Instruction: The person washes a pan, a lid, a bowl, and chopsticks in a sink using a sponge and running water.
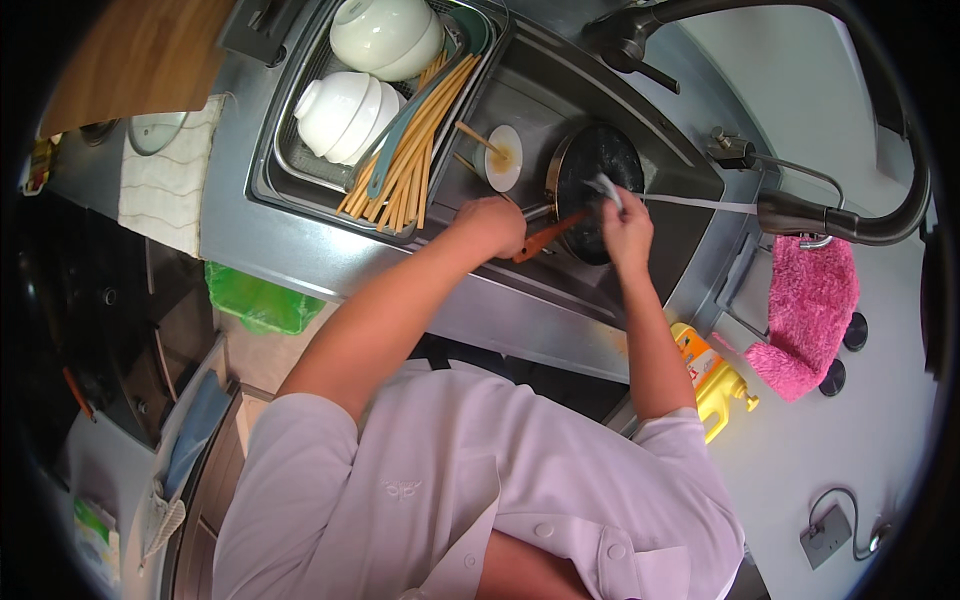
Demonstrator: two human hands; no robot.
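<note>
In the sink stands a dark frying pan point(600, 161), tilted, under a thin stream of water point(694, 200) from the pull-out tap head point(791, 212). My left hand point(491, 227) is closed around the pan's handle. Pinched in my right hand point(628, 229) is a blurred whitish-grey thing point(606, 189), possibly a cloth or scrubber, over the pan's inner face. A reddish-brown wooden spatula point(541, 240) reaches from beside my left hand to the pan. Left of the pan, a small white bowl point(508, 169) holds yellowish residue and a wooden utensil.
A wire rack point(281, 150) holds stacked white bowls point(349, 116) and many chopsticks point(420, 157) at the sink's left. The black tap point(626, 37) rises behind. A yellow bottle point(716, 382) and pink cloth point(814, 315) lie at the right; a green bag point(259, 296) hangs below the counter.
</note>
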